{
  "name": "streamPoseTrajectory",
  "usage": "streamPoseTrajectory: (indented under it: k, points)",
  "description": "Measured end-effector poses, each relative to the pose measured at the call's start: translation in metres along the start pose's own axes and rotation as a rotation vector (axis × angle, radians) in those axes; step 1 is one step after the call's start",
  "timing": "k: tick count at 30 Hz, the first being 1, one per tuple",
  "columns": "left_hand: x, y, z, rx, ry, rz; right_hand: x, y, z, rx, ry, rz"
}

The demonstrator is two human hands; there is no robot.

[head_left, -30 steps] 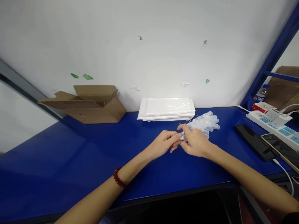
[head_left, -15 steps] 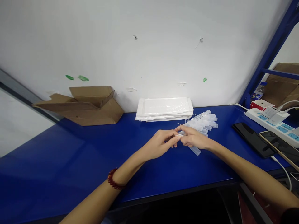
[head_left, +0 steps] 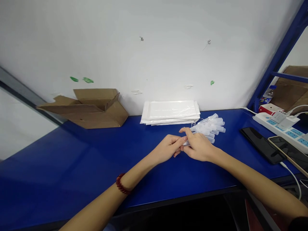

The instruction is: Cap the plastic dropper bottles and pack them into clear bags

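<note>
My left hand (head_left: 167, 149) and my right hand (head_left: 198, 146) meet over the blue table (head_left: 96, 160), fingertips pinched together on a small clear plastic tube (head_left: 185, 142), mostly hidden by the fingers. My right index finger points up and left. Just behind my right hand lies a pile of several clear plastic tubes (head_left: 211, 126). A red bead bracelet (head_left: 121, 184) circles my left wrist.
A stack of white plastic bags (head_left: 171, 112) lies against the wall. An open cardboard box (head_left: 92, 107) sits at the back left. Two phones (head_left: 262, 145) and a white power strip (head_left: 281, 126) lie at the right, beside a blue shelf frame (head_left: 279, 57).
The tube that stuck out below my right hand half a second ago is now tucked between the fingers. Both hands stay together at the same spot.
</note>
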State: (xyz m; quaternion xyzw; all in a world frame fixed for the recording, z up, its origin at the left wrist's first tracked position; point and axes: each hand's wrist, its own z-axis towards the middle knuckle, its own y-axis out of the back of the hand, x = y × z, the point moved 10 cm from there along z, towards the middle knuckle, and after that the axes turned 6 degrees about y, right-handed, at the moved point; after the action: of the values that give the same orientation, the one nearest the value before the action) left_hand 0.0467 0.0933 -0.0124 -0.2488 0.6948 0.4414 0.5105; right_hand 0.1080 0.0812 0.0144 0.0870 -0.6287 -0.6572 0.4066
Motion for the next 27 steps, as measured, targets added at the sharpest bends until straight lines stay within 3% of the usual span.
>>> streamPoseTrajectory:
  k: [7,10,15,17,21,27]
  points:
    - [-0.010,0.002,-0.005,-0.118,-0.099,0.128,-0.013,-0.006,0.000,0.013,-0.083,0.375]
    - [-0.007,0.011,-0.003,-0.162,-0.073,0.083,-0.013,-0.004,0.000,0.029,-0.092,0.475]
    - [0.001,0.020,0.001,-0.173,-0.007,-0.069,-0.005,0.005,0.000,0.046,0.012,0.742]
    - [0.001,0.018,0.001,-0.154,-0.002,-0.140,-0.008,0.012,0.000,-0.018,0.023,0.680]
    - [-0.001,0.012,0.000,-0.087,0.009,-0.188,-0.015,0.028,0.002,-0.114,0.012,0.238]
    - [0.002,0.033,0.001,-0.211,0.010,-0.206,-0.048,0.062,0.001,-0.251,-0.083,-0.101]
